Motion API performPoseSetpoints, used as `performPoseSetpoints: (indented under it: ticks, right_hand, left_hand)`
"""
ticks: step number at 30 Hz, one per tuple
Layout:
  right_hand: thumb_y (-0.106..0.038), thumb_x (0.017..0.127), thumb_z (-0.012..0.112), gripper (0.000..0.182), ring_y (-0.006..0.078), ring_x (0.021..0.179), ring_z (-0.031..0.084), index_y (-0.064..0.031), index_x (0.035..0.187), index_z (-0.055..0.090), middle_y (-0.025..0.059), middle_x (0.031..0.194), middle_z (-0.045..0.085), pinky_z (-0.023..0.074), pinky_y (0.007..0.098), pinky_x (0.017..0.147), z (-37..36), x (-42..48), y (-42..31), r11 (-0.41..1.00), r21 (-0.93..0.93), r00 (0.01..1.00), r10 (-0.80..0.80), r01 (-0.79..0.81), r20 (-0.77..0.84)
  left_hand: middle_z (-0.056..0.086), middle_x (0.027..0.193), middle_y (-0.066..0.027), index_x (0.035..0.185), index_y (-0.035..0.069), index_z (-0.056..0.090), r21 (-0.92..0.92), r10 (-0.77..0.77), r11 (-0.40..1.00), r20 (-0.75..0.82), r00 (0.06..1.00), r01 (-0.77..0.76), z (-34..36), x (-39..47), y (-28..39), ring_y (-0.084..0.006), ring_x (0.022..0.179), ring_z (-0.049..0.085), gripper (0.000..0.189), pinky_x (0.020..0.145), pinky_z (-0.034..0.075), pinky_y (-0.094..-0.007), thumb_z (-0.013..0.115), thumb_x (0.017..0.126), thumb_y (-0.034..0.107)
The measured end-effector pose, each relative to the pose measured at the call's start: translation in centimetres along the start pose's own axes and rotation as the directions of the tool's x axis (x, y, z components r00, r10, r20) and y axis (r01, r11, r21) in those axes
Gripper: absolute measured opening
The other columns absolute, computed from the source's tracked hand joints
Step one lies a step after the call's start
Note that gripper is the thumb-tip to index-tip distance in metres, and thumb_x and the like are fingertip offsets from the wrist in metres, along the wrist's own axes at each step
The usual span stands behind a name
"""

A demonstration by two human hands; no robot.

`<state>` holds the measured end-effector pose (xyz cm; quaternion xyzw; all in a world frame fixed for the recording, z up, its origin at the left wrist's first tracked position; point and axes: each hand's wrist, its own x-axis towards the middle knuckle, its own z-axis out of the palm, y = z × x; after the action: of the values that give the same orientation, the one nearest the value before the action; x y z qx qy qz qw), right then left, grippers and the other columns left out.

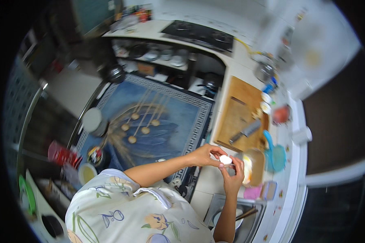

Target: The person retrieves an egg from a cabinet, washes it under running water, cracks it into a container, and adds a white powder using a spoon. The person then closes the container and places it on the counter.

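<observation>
Between both hands is a small white eggshell [225, 160], held over the counter near the sink. My left hand [207, 155] grips it from the left with thumb and fingers. From the right, my right hand [234, 172] has its fingertips on the same shell. Just right of my hands lies something white with yellow-orange spots, seemingly egg [247, 170], in or against a tan container [258, 165]; which one I cannot tell. Beyond them, a cleaver [245, 132] rests on a wooden cutting board [225, 129].
A blue plastic ladle [275, 156] and a pink item [253, 192] sit by the wall. Bowls and chopsticks [246, 213] are in the metal sink [257, 226]. Farther off are a black gas hob [197, 35] and a metal pot [264, 71]. A patterned blue mat [170, 133] covers the floor.
</observation>
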<state>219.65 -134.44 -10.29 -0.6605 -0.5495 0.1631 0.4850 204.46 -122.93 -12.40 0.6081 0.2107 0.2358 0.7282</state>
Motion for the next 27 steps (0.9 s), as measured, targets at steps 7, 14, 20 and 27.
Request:
performPoseSetpoints:
  ticks: [7, 14, 20, 27]
  right_hand:
    - [-0.004, 0.076, 0.078, 0.047, 0.0169, 0.089, 0.058, -0.0004, 0.12, 0.063, 0.0082, 0.107, 0.06, 0.0487, 0.0285, 0.08, 10.6, -0.7, -3.6, 0.995, 0.072, 0.941, -0.087, 0.067, 0.326]
    - [-0.008, 0.076, 0.081, 0.067, 0.0235, 0.097, 0.059, -0.0016, 0.136, 0.05, 0.0135, 0.118, 0.06, 0.0494, 0.0332, 0.084, 23.2, 0.2, -8.3, 0.987, 0.123, 0.735, -0.161, 0.106, 0.658]
    - [-0.01, 0.086, 0.071, 0.038, 0.0233, 0.084, 0.061, 0.0032, 0.12, 0.061, 0.0141, 0.1, 0.064, 0.0507, 0.034, 0.076, 31.2, 1.0, -9.1, 0.971, -0.008, 0.63, -0.148, 0.239, 0.762]
    - [-0.007, 0.083, 0.073, 0.036, 0.0324, 0.085, 0.065, 0.0051, 0.115, 0.063, 0.0196, 0.098, 0.066, 0.051, 0.0398, 0.08, 36.6, -2.0, -6.7, 0.954, -0.257, 0.472, 0.158, 0.152, 0.867]
  left_hand:
    - [0.07, 0.106, -0.0036, 0.122, 0.002, 0.065, -0.016, 0.044, 0.998, -0.39, 0.92, -0.054, -5.9, -11.4, -2.3, -0.0109, 0.097, 0.062, 0.049, 0.09, 0.046, -0.0292, 0.082, 0.08, 0.019]
    - [0.07, 0.102, -0.0013, 0.116, 0.005, 0.066, -0.02, -0.026, 1.0, -0.778, 0.628, 0.017, -14.5, -24.8, -5.6, -0.0095, 0.093, 0.061, 0.048, 0.087, 0.047, -0.0298, 0.085, 0.076, 0.024]
    - [0.069, 0.097, -0.005, 0.109, 0.004, 0.06, -0.311, -0.3, 0.945, -0.947, 0.111, -0.103, -22.8, -38.6, -12.8, -0.01, 0.086, 0.064, 0.041, 0.076, 0.053, -0.025, 0.083, 0.076, 0.012]
    - [0.068, 0.095, -0.0071, 0.106, 0.004, 0.055, -0.33, -0.307, 0.944, -0.884, -0.352, 0.007, -31.8, -51.3, -22.4, -0.0129, 0.086, 0.065, 0.04, 0.078, 0.053, -0.0265, 0.082, 0.076, 0.007]
